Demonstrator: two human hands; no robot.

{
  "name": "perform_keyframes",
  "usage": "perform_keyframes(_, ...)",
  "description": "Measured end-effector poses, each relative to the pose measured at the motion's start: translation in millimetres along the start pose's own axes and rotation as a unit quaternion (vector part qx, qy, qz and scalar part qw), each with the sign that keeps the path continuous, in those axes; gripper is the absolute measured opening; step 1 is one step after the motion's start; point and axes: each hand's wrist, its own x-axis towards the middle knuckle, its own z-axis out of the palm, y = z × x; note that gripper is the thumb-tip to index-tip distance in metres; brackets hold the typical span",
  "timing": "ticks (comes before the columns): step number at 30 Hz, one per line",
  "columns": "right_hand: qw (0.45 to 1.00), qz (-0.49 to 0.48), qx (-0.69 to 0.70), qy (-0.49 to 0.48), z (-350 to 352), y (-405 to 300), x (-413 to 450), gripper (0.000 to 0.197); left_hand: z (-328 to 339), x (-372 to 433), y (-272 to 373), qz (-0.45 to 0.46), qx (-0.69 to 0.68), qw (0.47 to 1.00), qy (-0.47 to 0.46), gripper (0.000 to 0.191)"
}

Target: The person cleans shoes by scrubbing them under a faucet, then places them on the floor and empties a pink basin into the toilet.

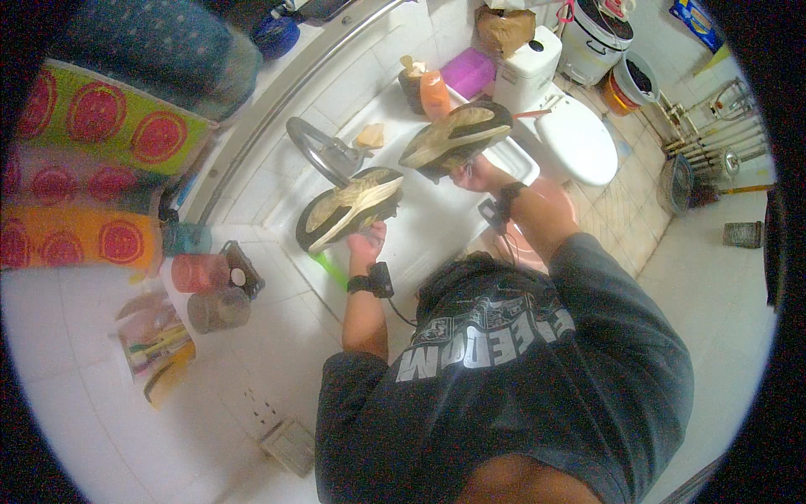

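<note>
Two shoes with dark and pale soles are held up over a white sink. My left hand (pixel 368 242) grips the left shoe (pixel 350 208), its sole turned up, close to the curved metal faucet (pixel 321 151). The right shoe (pixel 458 137), sole up as well, is in my right hand (pixel 476 173), near an orange bottle (pixel 434 94). Something bright green (pixel 329 269) shows at the sink's corner under the left shoe. A yellowish piece, perhaps soap (pixel 370 135), lies behind the faucet. The shoes hide most of my fingers. Both wrists wear black bands with small devices and cables.
Right of the sink (pixel 409 252) stand a white toilet (pixel 576 138), a pink basin (pixel 554 201) and buckets (pixel 595 44). Patterned towels (pixel 94 126) hang at the left. Cups (pixel 200 272) and a holder with toothbrushes (pixel 154 343) are on the left wall. A purple box (pixel 469 72) sits behind.
</note>
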Motion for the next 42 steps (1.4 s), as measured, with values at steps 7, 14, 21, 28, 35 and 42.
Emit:
perform_keyframes(7, 1.000, 0.010, -0.016, -0.013, -6, -4, -3, 0.044, -4, -1, 6, 0.024, -0.003, 1.000, 0.010, 0.034)
perform_keyframes(14, 1.000, 0.011, 0.008, 0.005, -22, -5, -4, 0.043, -14, 3, 10, 0.003, -0.033, 0.999, -0.020, 0.038)
perform_keyframes(21, 0.999, -0.038, -0.028, 0.001, -23, -7, -30, 0.039, -2, 19, -12, 0.091, 0.035, 0.986, 0.138, 0.035)
perform_keyframes(28, 0.994, -0.105, -0.024, 0.009, -33, -46, -71, 0.042, -11, 52, -12, 0.019, 0.051, 0.998, -0.037, 0.035)
perform_keyframes(35, 0.945, -0.305, 0.031, 0.118, -72, -76, -163, 0.044, 30, 81, -42, 0.043, 0.109, 0.991, 0.064, 0.038)
perform_keyframes(42, 0.901, -0.410, -0.002, 0.144, -112, -67, -266, 0.029, 51, 125, -57, 0.013, 0.200, 0.980, 0.006, 0.036)
